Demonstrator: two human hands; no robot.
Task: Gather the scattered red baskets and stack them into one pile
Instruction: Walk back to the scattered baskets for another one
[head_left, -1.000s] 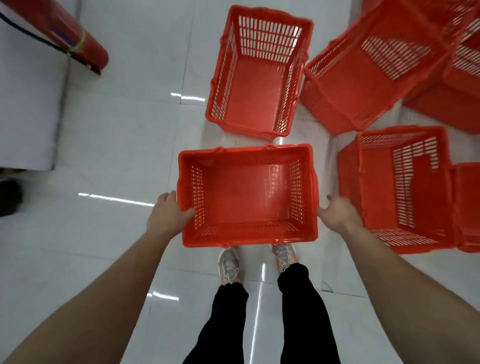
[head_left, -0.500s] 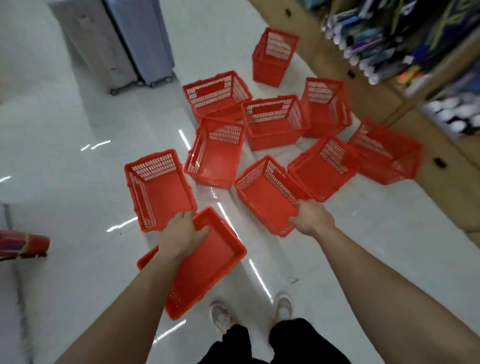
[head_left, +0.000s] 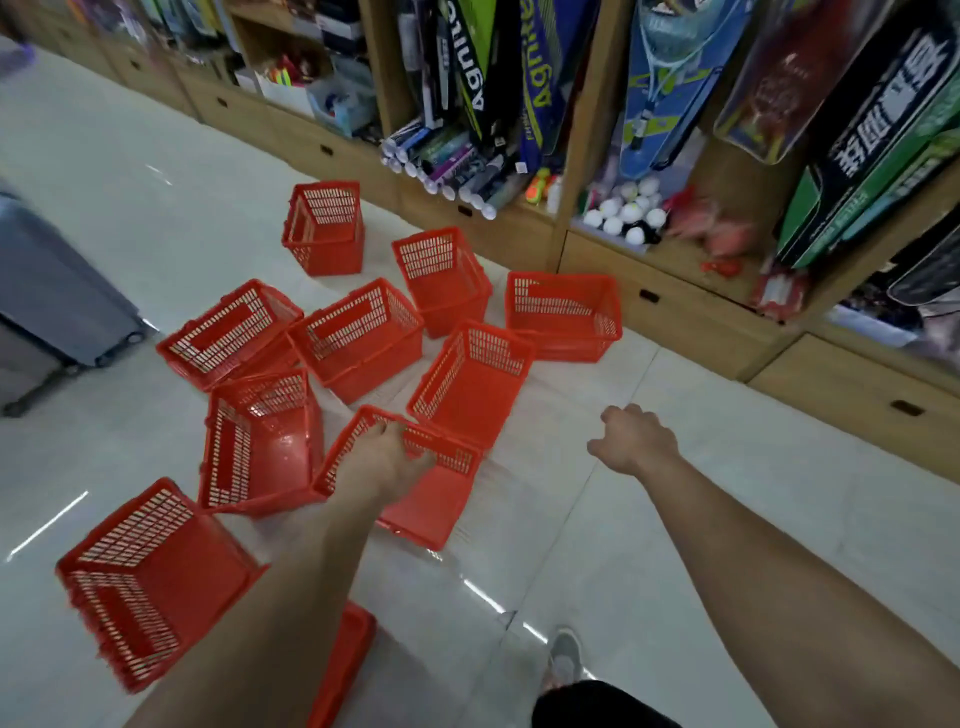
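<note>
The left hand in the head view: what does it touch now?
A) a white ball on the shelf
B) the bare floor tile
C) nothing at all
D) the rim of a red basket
D: the left hand grips the slotted rim of a red basket on the floor, while the right hand hangs loosely curled over the tiles and holds nothing.

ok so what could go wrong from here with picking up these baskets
1. The left hand grips the nearest basket by one rim only, while the right hand holds nothing; lifted that way it may tilt and knock the tilted basket beside it.
2. A stray basket lies low near the shoe; a sideways step could trip on it.
</note>
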